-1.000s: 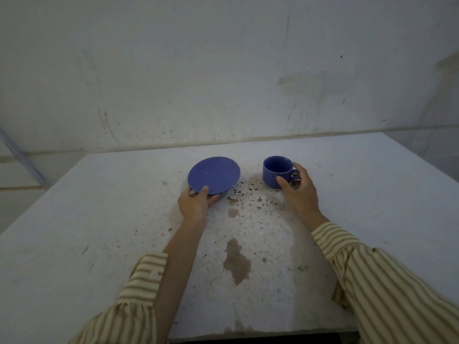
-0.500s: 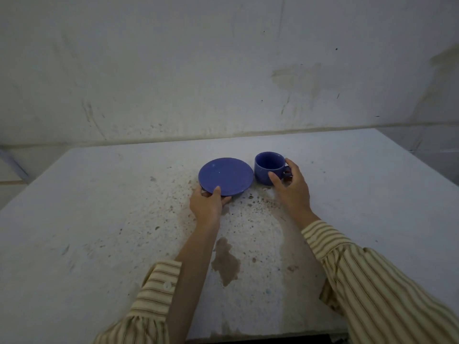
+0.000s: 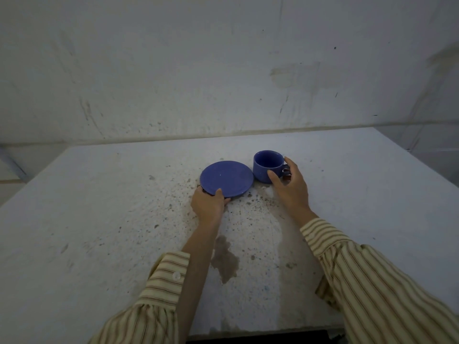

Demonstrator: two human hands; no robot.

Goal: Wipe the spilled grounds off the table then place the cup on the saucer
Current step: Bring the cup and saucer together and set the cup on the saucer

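A blue saucer (image 3: 226, 178) sits tilted near the table's middle, its near edge pinched by my left hand (image 3: 208, 206). Just to its right stands a blue cup (image 3: 267, 166), upright and empty as far as I see. My right hand (image 3: 289, 186) holds the cup at its handle side, thumb on the front wall, fingers around the handle. Dark scattered grounds (image 3: 253, 202) lie on the table between and in front of the two hands. A brownish wet stain (image 3: 224, 259) lies nearer to me, between my forearms.
The white table (image 3: 99, 219) runs up to a stained wall (image 3: 223, 70) behind. Its right edge slants away at the far right, its near edge is at the bottom. Striped sleeves cover both of my forearms.
The saucer has slid to the right until it nearly touches the cup. Both hands kept their holds. The camera view shifted slightly.
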